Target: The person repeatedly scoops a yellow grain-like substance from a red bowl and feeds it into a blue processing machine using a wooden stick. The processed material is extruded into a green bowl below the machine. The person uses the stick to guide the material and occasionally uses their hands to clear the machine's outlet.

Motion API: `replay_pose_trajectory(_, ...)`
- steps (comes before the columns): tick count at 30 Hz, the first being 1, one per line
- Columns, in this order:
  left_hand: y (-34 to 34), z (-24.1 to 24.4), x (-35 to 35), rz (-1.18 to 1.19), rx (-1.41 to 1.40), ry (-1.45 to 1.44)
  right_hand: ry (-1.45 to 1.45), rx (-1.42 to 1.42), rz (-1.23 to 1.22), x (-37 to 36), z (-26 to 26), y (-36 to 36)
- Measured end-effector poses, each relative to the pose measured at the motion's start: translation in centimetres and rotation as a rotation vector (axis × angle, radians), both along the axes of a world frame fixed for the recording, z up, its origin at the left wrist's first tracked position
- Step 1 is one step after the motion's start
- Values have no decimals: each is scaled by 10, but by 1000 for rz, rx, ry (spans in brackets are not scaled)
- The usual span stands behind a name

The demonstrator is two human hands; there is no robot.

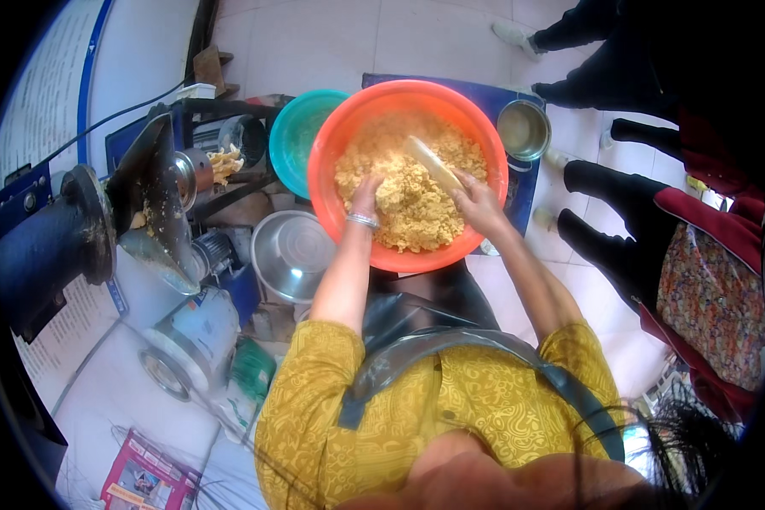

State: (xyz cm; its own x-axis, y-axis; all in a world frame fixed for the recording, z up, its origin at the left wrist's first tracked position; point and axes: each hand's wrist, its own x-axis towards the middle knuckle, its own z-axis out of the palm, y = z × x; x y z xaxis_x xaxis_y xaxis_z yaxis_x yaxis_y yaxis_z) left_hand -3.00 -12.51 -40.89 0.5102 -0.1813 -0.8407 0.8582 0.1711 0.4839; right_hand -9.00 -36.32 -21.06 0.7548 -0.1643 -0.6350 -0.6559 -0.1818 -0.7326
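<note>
A large orange plastic basin (pixel 408 260) in front of me holds a crumbly yellow mixture (pixel 421 213), with steam or haze over its far part. My right hand (pixel 477 199) grips one end of a pale, long, slightly curved scraper or scoop (pixel 432 162); its far end slants up and left over the mixture. At the basin's left side, my left hand (pixel 364 196) touches the mixture. Its fingertips are partly hidden there, and a bracelet (pixel 362 220) circles the wrist.
A teal basin (pixel 287 143) and a steel bowl (pixel 292 255) stand left of the orange basin. Further left is a machine with a metal hopper (pixel 159 210). A metal pot (pixel 524 131) sits on the blue surface (pixel 528 191) at right. People's legs (pixel 605 185) are beyond it.
</note>
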Motion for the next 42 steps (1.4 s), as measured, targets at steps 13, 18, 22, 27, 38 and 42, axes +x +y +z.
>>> replay_pose_trajectory(13, -2, 51, -27, 63, -243, -69, -183, -75, 7, -23, -3, -9)
replay_pose_trajectory(18, 3, 171, -18, -58, -355, -60, -246, -73, 34, -8, 38, -12)
replay_pose_trajectory(22, 24, 236, -1, -61, -579, -148, -351, -37, 50, 3, 72, -13)
replay_pose_trajectory(27, 60, 396, 44, -115, -685, -426, -370, 64, 87, 23, 96, -4)
replay_pose_trajectory(38, 156, 441, 172, -209, 256, -767, -497, 6, 224, 45, 131, 23)
replay_pose_trajectory(42, 126, 447, 173, -618, 1018, -1098, -514, -2, 245, 49, 139, 24)
